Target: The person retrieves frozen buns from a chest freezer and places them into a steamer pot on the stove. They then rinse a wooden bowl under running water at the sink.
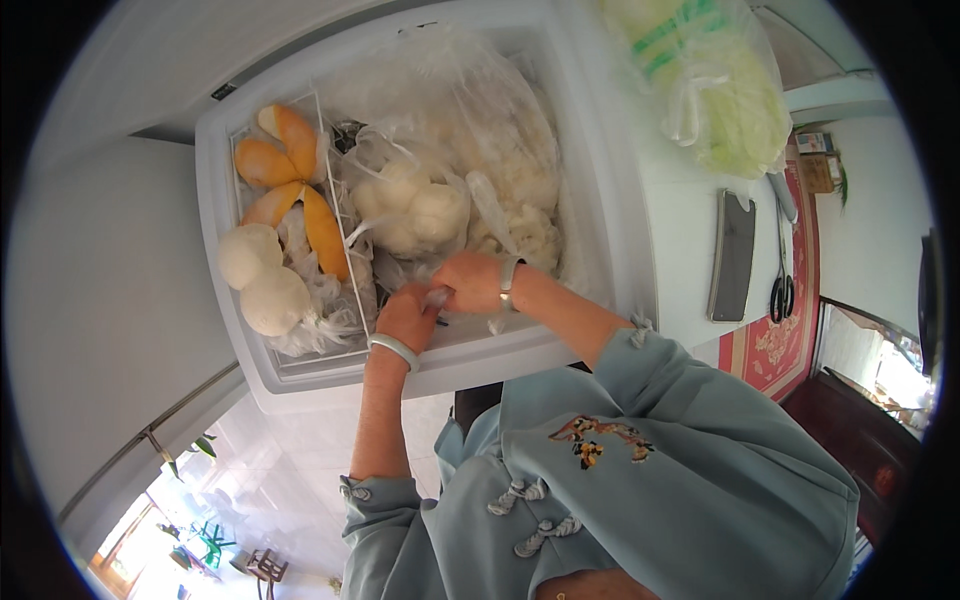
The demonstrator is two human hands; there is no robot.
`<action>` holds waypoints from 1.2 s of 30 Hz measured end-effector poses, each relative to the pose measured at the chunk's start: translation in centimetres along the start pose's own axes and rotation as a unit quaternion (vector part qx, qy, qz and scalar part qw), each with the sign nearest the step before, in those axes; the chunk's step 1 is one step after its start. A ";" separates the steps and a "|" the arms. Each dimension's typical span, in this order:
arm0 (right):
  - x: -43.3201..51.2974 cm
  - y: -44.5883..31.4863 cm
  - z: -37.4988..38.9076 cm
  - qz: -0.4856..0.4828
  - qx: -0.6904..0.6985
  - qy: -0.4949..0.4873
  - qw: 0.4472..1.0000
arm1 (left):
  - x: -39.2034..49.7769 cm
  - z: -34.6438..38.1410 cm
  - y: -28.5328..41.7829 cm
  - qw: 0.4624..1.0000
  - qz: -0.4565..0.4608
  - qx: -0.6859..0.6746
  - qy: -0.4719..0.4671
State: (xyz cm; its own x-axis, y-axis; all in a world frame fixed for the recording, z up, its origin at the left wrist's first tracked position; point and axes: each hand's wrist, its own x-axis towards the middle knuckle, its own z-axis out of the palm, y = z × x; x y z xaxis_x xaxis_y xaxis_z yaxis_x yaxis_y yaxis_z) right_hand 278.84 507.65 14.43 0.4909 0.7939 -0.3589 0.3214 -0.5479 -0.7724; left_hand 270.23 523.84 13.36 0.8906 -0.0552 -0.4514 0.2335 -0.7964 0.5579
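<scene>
Inside an open chest freezer [607,225], my left hand [409,319] and my right hand [471,281] meet near the front wall. Both pinch a bunched piece of clear plastic bag [436,298] between their fingers; what it belongs to is partly hidden by the hands. Just beyond them lies a clear bag of round white buns [411,206]. A large frosted plastic bag [502,142] with pale lumpy contents fills the far right part. Left of my left hand stands a white wire divider [341,214].
Left of the divider are orange wedge-like pieces [324,232], two round white pieces [274,307] and crumpled plastic. On the white surface to the right lie a bagged pale-green vegetable [731,112], a phone [733,259] and black-handled scissors [781,296].
</scene>
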 end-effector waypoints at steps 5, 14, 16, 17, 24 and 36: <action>-1.0 0.2 -7.3 0.006 -0.014 0.400 0.917 | 0.1 0.1 -0.7 0.998 -0.042 0.044 -0.020; 4.9 8.8 -9.2 0.105 -0.063 0.410 0.904 | 0.7 -0.7 0.9 0.998 0.019 0.055 0.005; 3.9 9.3 -8.9 0.115 0.059 0.477 0.869 | 0.5 -1.5 2.0 0.999 0.013 0.050 0.009; 3.2 9.2 -9.0 0.134 0.124 0.495 0.850 | 0.2 -2.1 2.6 0.996 0.034 0.073 0.035; -0.5 7.5 -9.7 0.133 0.326 0.507 0.787 | 3.4 -8.3 8.4 0.969 0.108 -0.034 0.220; -4.0 4.3 -8.9 0.101 0.147 0.492 0.852 | 13.9 -5.5 7.4 0.911 0.083 -0.362 0.179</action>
State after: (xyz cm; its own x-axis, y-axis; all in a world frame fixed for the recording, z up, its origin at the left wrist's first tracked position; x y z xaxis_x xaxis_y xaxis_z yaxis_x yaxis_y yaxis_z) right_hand 285.47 499.75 17.19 1.0000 0.0065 0.0010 0.0038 -0.4430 -0.8965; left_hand 286.44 520.44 15.05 0.9772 0.1649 -0.1340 0.1638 -0.1825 0.9695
